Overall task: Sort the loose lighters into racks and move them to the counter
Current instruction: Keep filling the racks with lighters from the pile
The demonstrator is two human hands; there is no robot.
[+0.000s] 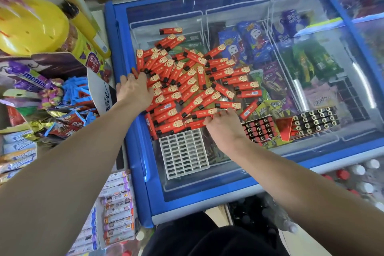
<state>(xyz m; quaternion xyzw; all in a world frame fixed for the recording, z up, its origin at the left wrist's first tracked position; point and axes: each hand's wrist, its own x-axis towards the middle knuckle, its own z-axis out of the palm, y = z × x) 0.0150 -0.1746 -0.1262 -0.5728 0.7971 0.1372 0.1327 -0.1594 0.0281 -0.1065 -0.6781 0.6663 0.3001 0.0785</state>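
progress: two filled racks parked at the right, white rack still empty | loose lighters piled on the freezer lid | left hand flat on the pile, right hand pinching one | we've got loads left, counter run not started

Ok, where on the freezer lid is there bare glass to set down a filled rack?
Bare glass lies right of the empty white plastic rack, below the two filled black-topped racks, and along the lid's far edge beyond the lone red lighter. The middle is crowded: the red lighter pile under both hands.
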